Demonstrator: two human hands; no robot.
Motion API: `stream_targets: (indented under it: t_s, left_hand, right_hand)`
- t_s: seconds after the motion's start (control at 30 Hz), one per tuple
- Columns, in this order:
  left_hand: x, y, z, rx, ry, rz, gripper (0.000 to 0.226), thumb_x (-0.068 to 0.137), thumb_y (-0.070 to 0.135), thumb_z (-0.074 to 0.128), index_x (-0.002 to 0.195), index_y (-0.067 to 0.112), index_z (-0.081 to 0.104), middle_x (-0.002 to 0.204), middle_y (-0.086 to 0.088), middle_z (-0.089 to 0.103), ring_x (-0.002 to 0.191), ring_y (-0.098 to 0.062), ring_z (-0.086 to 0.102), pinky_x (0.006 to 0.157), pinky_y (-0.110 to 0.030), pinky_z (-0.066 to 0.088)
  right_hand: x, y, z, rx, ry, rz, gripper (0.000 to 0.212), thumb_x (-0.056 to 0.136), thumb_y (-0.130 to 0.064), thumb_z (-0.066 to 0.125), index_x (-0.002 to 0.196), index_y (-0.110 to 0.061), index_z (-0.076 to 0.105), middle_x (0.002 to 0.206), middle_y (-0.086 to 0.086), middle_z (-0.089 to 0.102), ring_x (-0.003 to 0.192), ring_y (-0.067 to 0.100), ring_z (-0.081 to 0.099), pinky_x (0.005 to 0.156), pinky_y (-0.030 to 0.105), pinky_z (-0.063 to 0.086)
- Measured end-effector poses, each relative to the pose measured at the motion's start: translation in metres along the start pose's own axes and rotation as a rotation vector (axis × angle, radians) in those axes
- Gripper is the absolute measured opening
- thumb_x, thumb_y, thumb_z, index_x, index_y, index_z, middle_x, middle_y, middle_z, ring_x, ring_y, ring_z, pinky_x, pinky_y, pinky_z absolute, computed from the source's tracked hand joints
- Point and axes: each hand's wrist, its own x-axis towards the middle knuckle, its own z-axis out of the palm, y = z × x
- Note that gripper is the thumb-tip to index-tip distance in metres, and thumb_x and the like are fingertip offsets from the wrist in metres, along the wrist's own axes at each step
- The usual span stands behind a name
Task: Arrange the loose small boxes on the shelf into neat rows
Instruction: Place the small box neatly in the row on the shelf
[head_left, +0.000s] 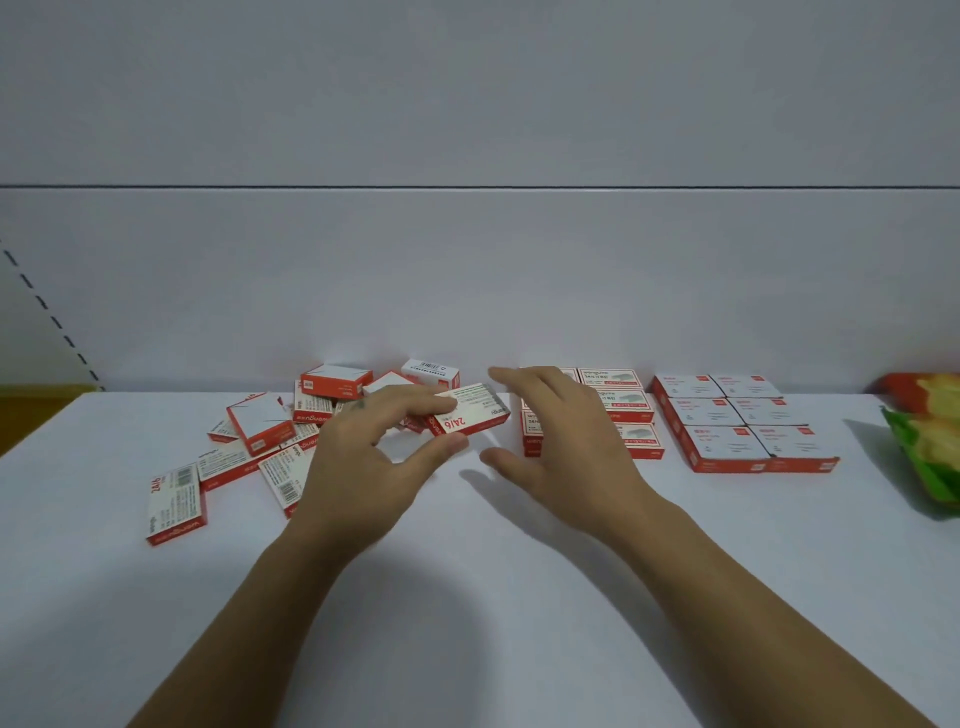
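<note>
The left hand (374, 452) holds one small red and white box (470, 415) a little above the white shelf (467, 597), near the middle of the scene. Its grip pinches the box: the thumb presses the near lower edge and the fingers lie over the top and the far side. The box is tilted, and the number 24/6 on its red side reads upside down from the camera.

The right hand (566, 441) is just to the right of this box. Its grip is spread, with straight fingers and the thumb held apart, and it holds nothing. This hand is in front of the middle block (631, 410) of boxes and hides its left part. I cannot tell if it touches them. The visible boxes of this block lie flat in a straight column, edge to edge, close to the back wall (467, 286).

Further right, a little apart, the right block (737, 421) has six boxes with white tops, two across and three deep, all touching.

Left of the held box is the loose pile (291, 431). Its boxes lie at many angles, some flat and some leaning on others. One single box (175, 501) lies flat at the near left end of the pile, with its barcode side up.

At the right edge of the scene a green and yellow packet (930, 452) is only partly in view.
</note>
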Motion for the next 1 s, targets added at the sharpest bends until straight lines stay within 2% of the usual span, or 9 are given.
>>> stream_targets:
  t_s: [0.2, 0.33, 0.43, 0.5, 0.63, 0.7, 0.8, 0.9, 1.0]
  left_hand:
    - [-0.002, 0.002, 0.001, -0.111, 0.016, -0.01, 0.03, 0.069, 0.036, 0.068, 0.097, 0.042, 0.061, 0.108, 0.032, 0.055, 0.099, 0.026, 0.048, 0.071, 0.001, 0.042]
    - [-0.003, 0.003, 0.001, -0.129, 0.007, 0.006, 0.028, 0.071, 0.033, 0.066, 0.096, 0.042, 0.059, 0.105, 0.031, 0.056, 0.1, 0.025, 0.048, 0.072, 0.003, 0.04]
    - [-0.001, 0.003, 0.001, -0.177, -0.004, -0.017, 0.02, 0.075, 0.035, 0.063, 0.095, 0.039, 0.061, 0.101, 0.025, 0.062, 0.1, 0.009, 0.057, 0.074, -0.002, 0.043]
    - [0.002, 0.0, 0.001, -0.228, -0.026, -0.071, 0.017, 0.082, 0.039, 0.057, 0.094, 0.03, 0.065, 0.095, 0.017, 0.067, 0.092, -0.003, 0.063, 0.075, -0.008, 0.047]
    - [0.002, -0.002, 0.007, -0.238, -0.114, -0.161, 0.04, 0.091, 0.046, 0.035, 0.103, 0.018, 0.062, 0.091, 0.012, 0.069, 0.082, -0.002, 0.065, 0.069, -0.011, 0.048]
    - [0.001, -0.002, 0.009, -0.266, -0.122, -0.178, 0.042, 0.091, 0.046, 0.033, 0.115, 0.021, 0.057, 0.098, 0.014, 0.067, 0.084, -0.004, 0.065, 0.071, -0.012, 0.048]
    - [0.0, -0.001, 0.008, -0.268, -0.158, -0.22, 0.046, 0.085, 0.049, 0.047, 0.126, 0.028, 0.05, 0.1, 0.016, 0.066, 0.09, -0.004, 0.064, 0.076, -0.013, 0.047]
    - [-0.001, -0.001, 0.008, -0.173, -0.182, -0.185, 0.051, 0.082, 0.033, 0.068, 0.129, 0.03, 0.048, 0.099, 0.014, 0.066, 0.092, -0.006, 0.063, 0.086, -0.021, 0.048]
    - [-0.002, -0.001, 0.01, -0.155, -0.192, -0.193, 0.058, 0.08, 0.027, 0.073, 0.131, 0.031, 0.046, 0.102, 0.011, 0.066, 0.092, -0.008, 0.063, 0.09, -0.027, 0.05]
  right_hand:
    - [0.001, 0.001, 0.001, 0.07, 0.074, -0.032, 0.07, 0.075, -0.032, 0.077, 0.137, -0.027, 0.044, 0.131, -0.004, 0.052, 0.116, 0.018, 0.049, 0.1, 0.035, 0.039]
    - [0.002, -0.001, 0.002, 0.092, 0.211, -0.109, 0.053, 0.076, -0.026, 0.076, 0.125, -0.018, 0.055, 0.123, -0.001, 0.059, 0.108, 0.015, 0.056, 0.092, 0.026, 0.042]
    - [0.002, -0.003, 0.002, 0.135, 0.315, -0.197, 0.036, 0.079, -0.022, 0.072, 0.112, -0.012, 0.062, 0.112, 0.001, 0.065, 0.101, 0.012, 0.057, 0.088, 0.019, 0.042]
    - [0.0, -0.006, 0.0, 0.181, 0.312, -0.209, 0.024, 0.082, -0.021, 0.07, 0.105, -0.014, 0.065, 0.103, -0.003, 0.067, 0.093, 0.01, 0.059, 0.083, 0.022, 0.046]
    - [-0.001, -0.013, 0.0, 0.616, 0.135, 0.133, 0.029, 0.083, -0.017, 0.073, 0.103, -0.034, 0.06, 0.087, -0.01, 0.067, 0.082, 0.01, 0.065, 0.074, 0.025, 0.053]
    - [0.002, -0.014, 0.0, 0.838, 0.148, 0.303, 0.023, 0.083, -0.011, 0.072, 0.098, -0.027, 0.065, 0.078, -0.002, 0.065, 0.073, 0.015, 0.066, 0.064, 0.029, 0.055]
    - [0.005, -0.012, -0.003, 0.994, 0.148, 0.458, 0.012, 0.083, -0.007, 0.071, 0.092, -0.016, 0.07, 0.074, 0.003, 0.068, 0.069, 0.015, 0.065, 0.06, 0.03, 0.054]
    - [0.006, -0.008, -0.002, 1.023, 0.112, 0.541, 0.009, 0.085, -0.011, 0.07, 0.093, -0.014, 0.071, 0.088, 0.011, 0.074, 0.079, 0.024, 0.067, 0.066, 0.034, 0.056]
    - [0.006, -0.008, -0.002, 1.02, 0.101, 0.567, 0.009, 0.086, -0.013, 0.068, 0.094, -0.014, 0.072, 0.09, 0.01, 0.074, 0.083, 0.024, 0.068, 0.065, 0.03, 0.056]
